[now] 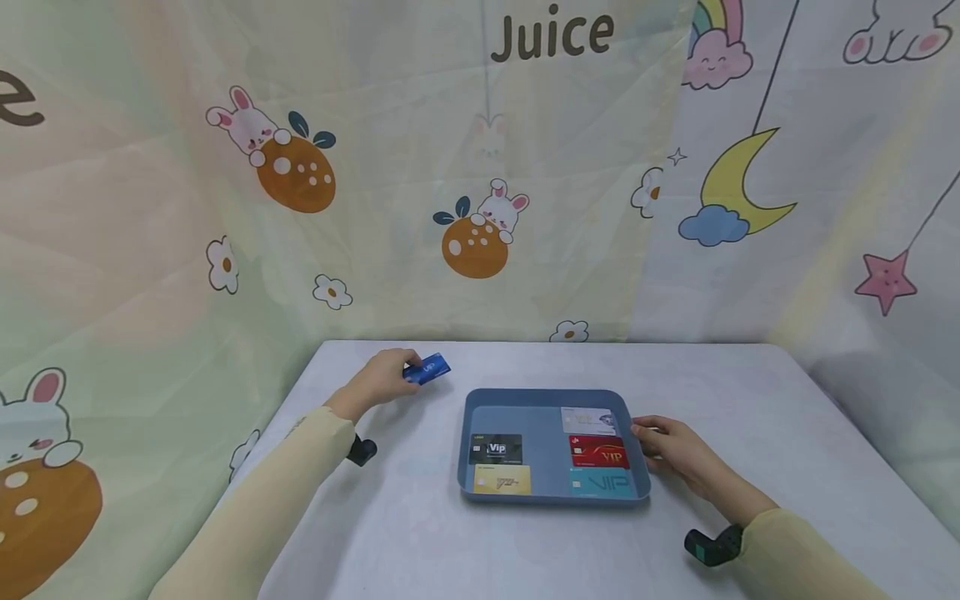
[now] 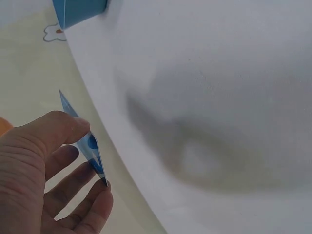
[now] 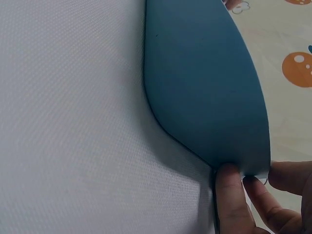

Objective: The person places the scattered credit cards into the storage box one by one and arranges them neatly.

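My left hand (image 1: 386, 377) pinches a blue card (image 1: 427, 369) between thumb and fingers, held above the table to the left of the tray. In the left wrist view the card (image 2: 90, 144) appears nearly edge-on, its shadow falling on the white surface. On the table lies a blue-grey tray (image 1: 543, 398). My right hand (image 1: 678, 450) holds the tray's right side, with thumb at the rim and fingers against the outer wall (image 3: 204, 87). Inside are a black Vip card (image 1: 496, 449) above a gold card (image 1: 502, 479) at left, and a white card (image 1: 588, 421), red VIP card (image 1: 600, 452) and teal VIP card (image 1: 602, 482) stacked in a column at right.
The white table (image 1: 405, 542) reaches back to a printed cloth backdrop (image 1: 405, 250), which also hangs at both sides. A dark wrist device (image 1: 363, 451) sits under my left sleeve, another wrist device (image 1: 714, 546) by the right.
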{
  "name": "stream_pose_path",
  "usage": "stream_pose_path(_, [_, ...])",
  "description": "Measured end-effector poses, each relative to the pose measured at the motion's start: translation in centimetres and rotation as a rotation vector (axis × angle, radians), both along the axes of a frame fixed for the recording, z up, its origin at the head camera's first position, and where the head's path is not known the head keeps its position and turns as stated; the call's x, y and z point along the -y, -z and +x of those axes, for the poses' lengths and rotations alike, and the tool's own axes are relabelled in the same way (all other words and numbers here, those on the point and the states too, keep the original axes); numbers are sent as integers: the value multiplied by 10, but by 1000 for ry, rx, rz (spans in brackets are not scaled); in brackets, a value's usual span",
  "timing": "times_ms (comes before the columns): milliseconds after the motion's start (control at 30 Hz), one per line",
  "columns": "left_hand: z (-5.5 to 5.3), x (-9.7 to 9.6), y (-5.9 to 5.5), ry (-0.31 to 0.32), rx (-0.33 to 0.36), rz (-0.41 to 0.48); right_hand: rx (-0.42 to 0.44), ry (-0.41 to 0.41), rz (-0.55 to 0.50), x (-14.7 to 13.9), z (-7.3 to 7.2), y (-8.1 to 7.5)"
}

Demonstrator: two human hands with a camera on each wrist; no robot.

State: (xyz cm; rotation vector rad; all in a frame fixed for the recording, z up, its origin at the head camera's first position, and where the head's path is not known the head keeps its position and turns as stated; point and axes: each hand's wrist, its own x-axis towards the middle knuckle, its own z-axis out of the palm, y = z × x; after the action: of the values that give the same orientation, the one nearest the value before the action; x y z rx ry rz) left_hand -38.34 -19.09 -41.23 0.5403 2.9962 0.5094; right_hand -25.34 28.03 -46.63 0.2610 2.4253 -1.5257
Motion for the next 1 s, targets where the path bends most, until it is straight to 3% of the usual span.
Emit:
stream_pose_path(267, [6, -13, -4, 50, -27, -16, -10, -12, 5, -1, 1, -2])
stream_pose_path(1000, [14, -43, 3, 111, -29, 8, -13, 8, 23, 2, 3, 0])
